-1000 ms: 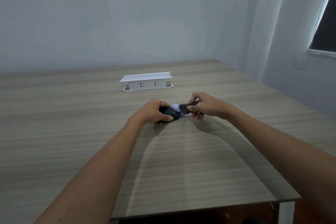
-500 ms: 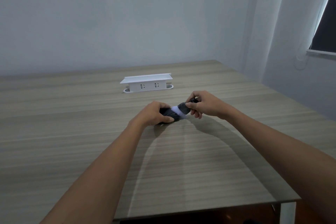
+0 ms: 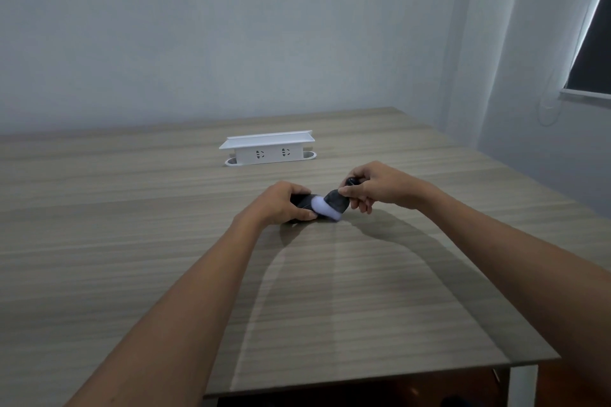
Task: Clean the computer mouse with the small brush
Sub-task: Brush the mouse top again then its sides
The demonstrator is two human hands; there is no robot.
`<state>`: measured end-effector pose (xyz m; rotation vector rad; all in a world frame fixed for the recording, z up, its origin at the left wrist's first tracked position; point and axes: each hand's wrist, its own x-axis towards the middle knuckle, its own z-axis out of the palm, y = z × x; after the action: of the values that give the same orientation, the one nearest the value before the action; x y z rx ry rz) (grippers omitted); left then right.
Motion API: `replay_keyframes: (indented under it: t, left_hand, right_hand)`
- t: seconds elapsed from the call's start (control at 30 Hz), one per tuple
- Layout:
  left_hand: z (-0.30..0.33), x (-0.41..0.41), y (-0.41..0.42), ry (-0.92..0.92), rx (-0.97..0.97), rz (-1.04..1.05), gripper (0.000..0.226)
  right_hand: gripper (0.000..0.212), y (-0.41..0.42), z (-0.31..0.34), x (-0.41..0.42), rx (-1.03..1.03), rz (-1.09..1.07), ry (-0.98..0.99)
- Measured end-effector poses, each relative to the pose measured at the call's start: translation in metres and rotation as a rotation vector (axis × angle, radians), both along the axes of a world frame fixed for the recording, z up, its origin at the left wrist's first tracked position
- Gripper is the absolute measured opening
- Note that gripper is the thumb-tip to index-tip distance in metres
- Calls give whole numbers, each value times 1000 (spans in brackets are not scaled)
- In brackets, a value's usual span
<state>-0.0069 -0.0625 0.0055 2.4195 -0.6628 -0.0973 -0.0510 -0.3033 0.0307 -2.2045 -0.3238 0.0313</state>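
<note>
The step in hand looks like brushing the top of the computer mouse [image 3: 301, 201], which sits on the surface [image 3: 132, 241] roughly mid-way across, well in front of the white socket box [image 3: 269, 149]. The left hand [image 3: 281, 205] is curled over the mouse, thumb on the near side, pinning it in place. The right hand [image 3: 373, 187] pinches the small brush [image 3: 332, 203] by its dark handle, fingers wrapped round it; the pale bristle tuft points down-left and touches the mouse's right end, just beside the left thumb.

To do this well, prob.:
- keep the left hand's grip firm so the mouse doesn't skid w/ each stroke
- short, light strokes, bristle tips only; pressing hard would just splay the tuft
- sweep away from the left hand's fingers so dust goes off the mouse, not under the palm
- shift the left grip at some point, since it covers most of the shell and those parts can't be reached as is
- work the seams and wheel area, if any; not visible from here.

The mouse itself: dark, black or v. dark grey, small and low, mostly hidden under the hand. Only a strip near the bristles shows. Buttons, wheel, cable and any dirt can't be made out.
</note>
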Motion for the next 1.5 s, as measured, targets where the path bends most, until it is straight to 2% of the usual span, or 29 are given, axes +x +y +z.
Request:
replay_keyframes:
  t: [0.23,0.47,0.63,0.77,1.0,1.13,1.2,1.27,1.43,1.5]
  left_hand:
    - [2,-3,0,26,-18,-6,48]
    - [3,-4,1,36,-30,-16,48]
    - [3,-2,2,68,-7,4,62]
    - [4,-5,2,38,1,-8,57]
    - [2,-11,1,-38,25,7,49]
    - [-2,-8,3,-2,-2,92,81]
    - [1,-7,8,66,-55,116,87]
    - [8,-9,13,105,-61,109,79]
    - [12,-15,18,120,-73,79,35]
    - [8,-14,18,85,-65,70,30]
  right_hand:
    - [12,5,-10,10,-4,-162,-129]
    - [15,-6,-10,6,61,-70,-29]
    - [15,1,-14,13,-8,-155,-133]
    - [15,14,-15,16,-42,-167,-173]
    - [14,-1,4,9,-43,-86,-101]
    - [15,-5,5,9,-78,-123,-156]
    - [15,-5,4,10,-68,-142,-188]
    - [15,-2,3,11,-51,-147,-204]
    - [16,15,1,8,-20,-128,-216]
    - [16,22,1,8,-33,-142,-236]
